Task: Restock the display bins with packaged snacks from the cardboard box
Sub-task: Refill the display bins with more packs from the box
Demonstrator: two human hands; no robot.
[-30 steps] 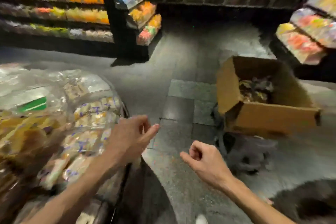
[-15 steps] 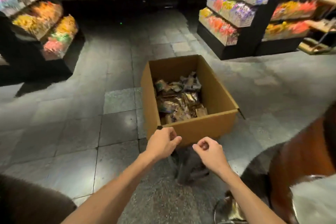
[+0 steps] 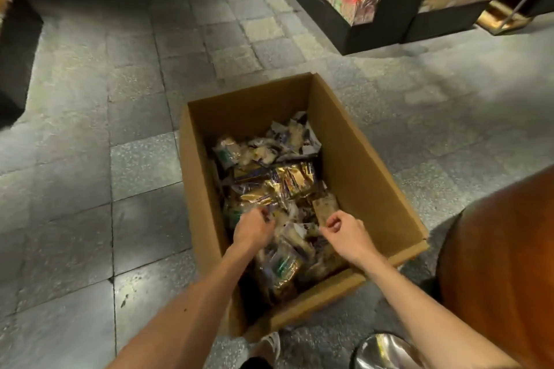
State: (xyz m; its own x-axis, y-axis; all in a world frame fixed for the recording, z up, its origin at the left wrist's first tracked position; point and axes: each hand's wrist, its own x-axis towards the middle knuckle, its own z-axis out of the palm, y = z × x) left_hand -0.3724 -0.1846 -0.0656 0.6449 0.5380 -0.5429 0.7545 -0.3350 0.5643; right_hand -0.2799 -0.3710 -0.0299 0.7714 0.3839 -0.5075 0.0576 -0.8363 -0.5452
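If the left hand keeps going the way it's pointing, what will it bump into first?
Most likely the snack packets piled in the cardboard box. The left hand points down into that pile; depth is unclear, so it may already touch them.

The supporting surface is a floor [image 3: 144, 165] laid in grey stone tiles of mixed sizes. An open cardboard box [image 3: 359, 165] is set directly on it at the centre. A black display stand [image 3: 368, 36] is placed at the upper right, well apart from the box, with a second stand [image 3: 434, 22] just beside it. A pale shoe [image 3: 269, 346] is planted at the box's near corner
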